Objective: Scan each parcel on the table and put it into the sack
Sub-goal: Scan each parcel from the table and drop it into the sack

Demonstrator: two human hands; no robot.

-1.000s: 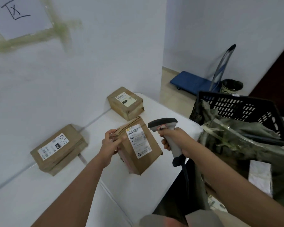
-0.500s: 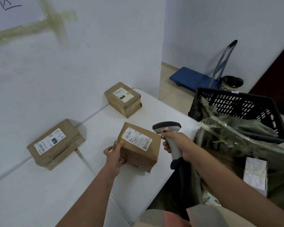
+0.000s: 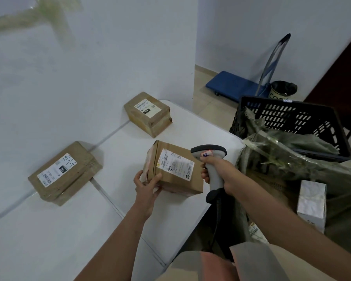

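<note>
Far to the left of both hands, a flat brown cardboard parcel with a white label and handwritten numbers (image 3: 64,172) lay on the white table (image 3: 49,230), close to the white wall (image 3: 89,67). Beyond the hands, near the table's far corner, a second small brown cardboard parcel with a white label (image 3: 148,113) lay by the same wall. The left hand (image 3: 147,182) gripped the near left corner of a third brown cardboard box with a white shipping label (image 3: 174,169); the thumb lay on its top face and the fingers curled around the taped side. This box sat on the table between the two hands, label facing up. The right hand (image 3: 216,169) was closed around the handle of a grey handheld barcode scanner with a dark head (image 3: 210,157), just to the right of the box and at the table edge. To the right of this hand, a grey-green plastic sack with clear tape (image 3: 288,159) stood open, partly draped in a black perforated plastic basket (image 3: 292,118). A small white box (image 3: 312,201) was visible at the sack, right of the right forearm. Farther behind stood a blue platform trolley (image 3: 231,84).
</note>
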